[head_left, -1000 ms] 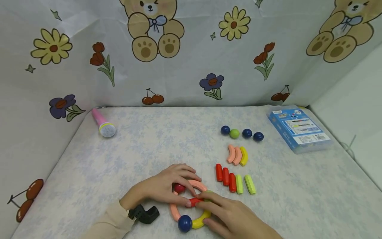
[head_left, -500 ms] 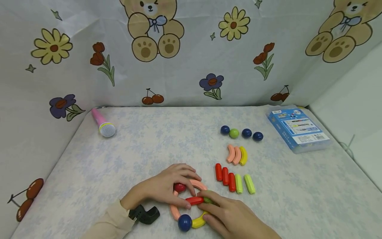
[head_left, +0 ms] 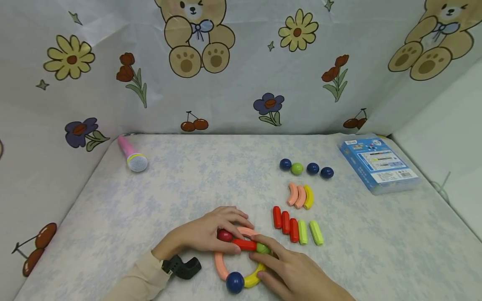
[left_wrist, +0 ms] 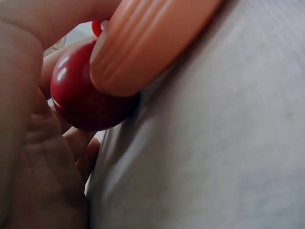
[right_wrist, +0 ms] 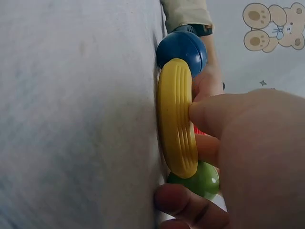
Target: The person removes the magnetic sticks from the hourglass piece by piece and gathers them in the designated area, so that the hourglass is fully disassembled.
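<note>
Red faceted rod [head_left: 245, 245], left fingers [head_left: 229, 248] pinching; glossy green ball [head_left: 262, 248], right fingers [head_left: 272, 244] around.

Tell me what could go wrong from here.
The red stick lies between the red ball and green ball; whether its ends are seated can't be seen, so it might slip out. The right hand touches the green ball and yellow curved piece together, so a push could shift both. No hand touches the blue ball, so it might work loose unchecked.

Pale table [head_left: 211, 179]; pieces [head_left: 244, 245]; microphone [head_left: 132, 154]; box [head_left: 378, 164]
</note>
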Demonstrator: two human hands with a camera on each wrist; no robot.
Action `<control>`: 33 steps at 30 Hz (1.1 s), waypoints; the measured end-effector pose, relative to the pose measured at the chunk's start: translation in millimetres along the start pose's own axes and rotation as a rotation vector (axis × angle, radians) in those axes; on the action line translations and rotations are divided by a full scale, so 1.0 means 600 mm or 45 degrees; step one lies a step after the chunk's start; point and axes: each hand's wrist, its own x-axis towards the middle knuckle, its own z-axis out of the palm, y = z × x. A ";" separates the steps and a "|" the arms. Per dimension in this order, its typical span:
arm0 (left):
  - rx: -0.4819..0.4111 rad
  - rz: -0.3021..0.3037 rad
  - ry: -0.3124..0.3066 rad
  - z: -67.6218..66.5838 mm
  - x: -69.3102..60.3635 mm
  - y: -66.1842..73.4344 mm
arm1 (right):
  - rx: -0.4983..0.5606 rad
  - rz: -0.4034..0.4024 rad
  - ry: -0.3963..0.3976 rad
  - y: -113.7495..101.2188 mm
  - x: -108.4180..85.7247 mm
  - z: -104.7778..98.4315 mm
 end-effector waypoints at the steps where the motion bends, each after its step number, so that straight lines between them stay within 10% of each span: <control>1: -0.010 0.007 -0.005 -0.001 0.000 0.000 | -0.008 0.004 -0.003 0.000 0.001 0.000; 22: -0.080 0.039 0.008 -0.004 0.002 0.000 | -0.048 -0.072 0.087 0.000 -0.002 0.003; 29: -0.395 0.026 0.067 -0.007 0.000 -0.008 | -0.070 -0.023 0.050 -0.003 -0.001 0.001; 33: -0.294 -0.014 0.063 -0.005 0.000 -0.005 | -0.071 -0.047 0.037 -0.003 -0.002 -0.001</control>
